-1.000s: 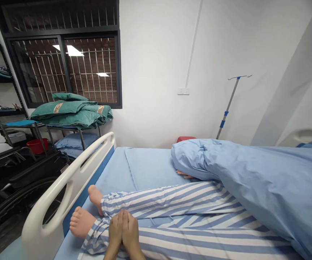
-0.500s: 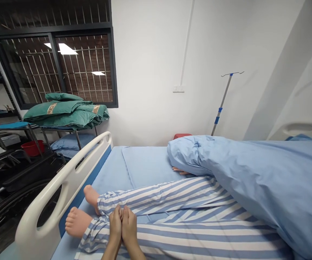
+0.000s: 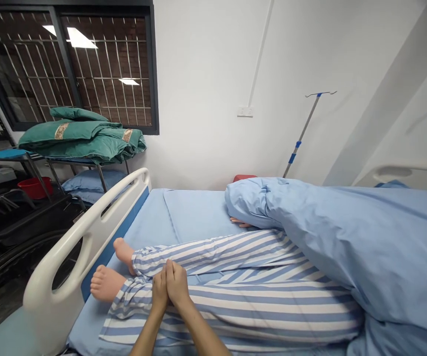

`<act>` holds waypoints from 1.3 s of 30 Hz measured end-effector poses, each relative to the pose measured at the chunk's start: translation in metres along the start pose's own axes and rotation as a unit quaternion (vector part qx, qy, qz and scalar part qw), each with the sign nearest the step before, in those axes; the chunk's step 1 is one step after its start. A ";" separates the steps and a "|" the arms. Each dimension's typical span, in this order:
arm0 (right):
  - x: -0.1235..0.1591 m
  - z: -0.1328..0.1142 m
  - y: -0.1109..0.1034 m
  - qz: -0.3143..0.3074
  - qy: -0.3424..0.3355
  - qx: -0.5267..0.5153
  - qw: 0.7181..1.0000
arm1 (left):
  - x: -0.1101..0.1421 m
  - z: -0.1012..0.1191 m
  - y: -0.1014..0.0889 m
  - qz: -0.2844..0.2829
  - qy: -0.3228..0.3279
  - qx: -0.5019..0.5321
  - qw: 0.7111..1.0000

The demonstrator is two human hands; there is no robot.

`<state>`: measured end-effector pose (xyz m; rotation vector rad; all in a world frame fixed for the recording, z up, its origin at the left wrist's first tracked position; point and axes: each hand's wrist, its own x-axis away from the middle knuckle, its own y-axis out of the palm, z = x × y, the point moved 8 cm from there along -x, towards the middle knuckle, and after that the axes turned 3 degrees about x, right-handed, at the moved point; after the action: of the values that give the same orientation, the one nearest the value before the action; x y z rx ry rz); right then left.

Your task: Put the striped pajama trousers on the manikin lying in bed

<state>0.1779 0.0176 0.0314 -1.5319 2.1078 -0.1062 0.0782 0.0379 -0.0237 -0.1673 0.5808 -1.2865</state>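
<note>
My left hand (image 3: 159, 292) and my right hand (image 3: 177, 284) are pressed palm to palm, fingers stretched out. Their lower edges rest on the near shin of a figure in blue-and-white striped trousers (image 3: 243, 301) lying on the bed. Neither hand holds anything. The figure's two bare feet (image 3: 104, 284) point toward the white footboard (image 3: 83, 232), just left of my hands. A light blue blanket (image 3: 347, 237) covers the figure from the thighs up. One hand of the figure (image 3: 240, 222) peeks out from under the blanket's edge.
The bed has a blue sheet (image 3: 194, 215). An IV pole (image 3: 302, 131) stands behind it by the white wall. Folded green quilts (image 3: 83, 138) lie on a rack under the barred window. A black wheelchair (image 3: 13, 242) and a red basin (image 3: 33, 187) are at the left.
My joined hands have stayed on the striped shin and shifted slightly up it. The view has dropped and come closer, so more of my forearms shows.
</note>
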 end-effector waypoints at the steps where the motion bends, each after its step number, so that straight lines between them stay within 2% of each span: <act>1: 0.000 -0.005 -0.001 -0.008 -0.013 0.011 1.000 | 0.000 -0.002 0.002 -0.010 -0.002 0.002 1.000; 4: 0.001 -0.004 0.000 -0.019 -0.019 0.028 0.999 | 0.001 -0.007 0.007 -0.039 -0.021 0.018 0.999; 8: 0.006 0.022 0.005 -0.025 0.009 0.014 1.000 | 0.001 -0.011 0.005 -0.015 -0.059 0.023 0.998; 13: 0.006 0.031 0.007 -0.035 -0.007 0.013 0.999 | 0.001 -0.005 0.009 -0.044 -0.081 0.083 0.992; 16: 0.006 0.032 0.001 0.000 0.004 0.005 1.000 | -0.002 0.006 0.009 -0.040 -0.105 0.139 0.984; 19: 0.005 0.035 -0.004 0.026 0.025 -0.019 0.999 | -0.007 0.025 0.009 -0.030 -0.138 0.208 0.968; 22: 0.003 0.038 -0.006 0.040 0.033 -0.054 0.997 | -0.011 0.052 0.015 -0.042 -0.126 0.285 0.949; 24: 0.002 0.041 -0.008 0.056 0.046 -0.061 0.996 | -0.010 0.057 0.018 -0.038 -0.120 0.309 0.943; 28: 0.003 0.049 -0.009 0.084 0.073 -0.046 0.993 | 0.000 0.028 0.019 0.012 -0.167 0.267 0.949; 31: 0.003 0.053 -0.008 0.096 0.075 -0.040 0.992 | 0.005 0.009 0.021 0.012 -0.173 0.232 0.957; 36: 0.000 0.055 -0.011 0.099 0.076 -0.039 0.991 | 0.005 0.010 0.022 -0.011 -0.144 0.179 0.973; 39: -0.007 0.042 -0.019 0.084 0.057 -0.018 0.995 | 0.003 0.019 0.026 -0.043 -0.105 0.147 0.983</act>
<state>0.2155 0.0270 0.0046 -1.3916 2.3309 -0.0987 0.1101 0.0389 -0.0193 -0.0818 0.2006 -1.4019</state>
